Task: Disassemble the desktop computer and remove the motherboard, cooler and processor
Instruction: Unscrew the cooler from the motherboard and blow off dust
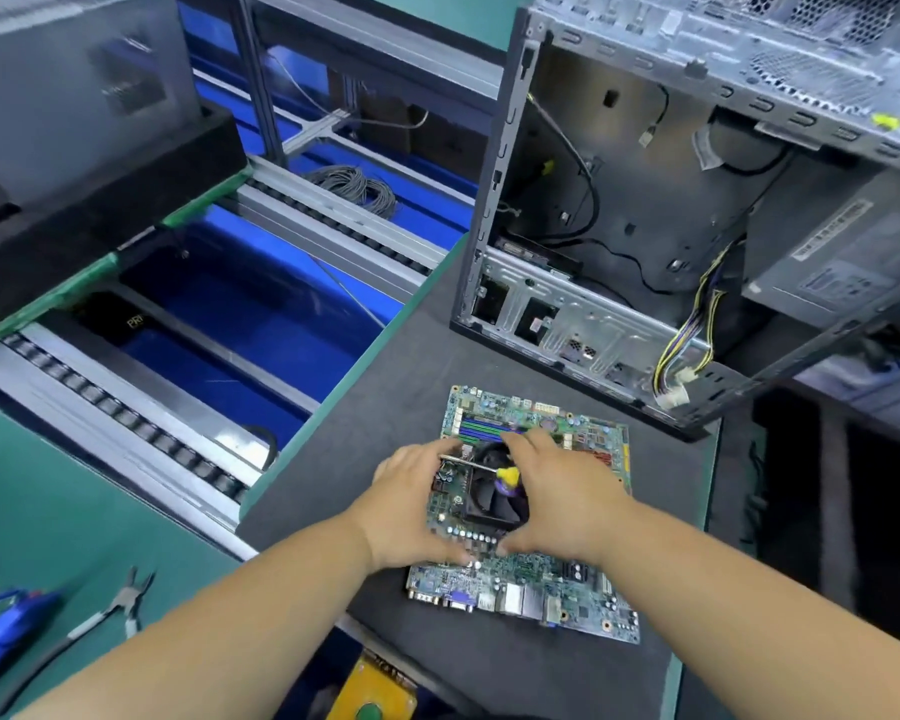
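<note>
A green rectangular motherboard (526,517) is laid flat on the dark grey mat (385,407), in front of the opened grey metal computer case (645,226). The black square cooler (489,498) is seated on the board and is gripped from both sides. The left hand (411,506) is curled round its left edge. The right hand (562,491) is curled round its right edge, and a yellow-handled screwdriver (494,471) is also held there. Grey pliers (126,602) are placed on the green bench (48,511).
</note>
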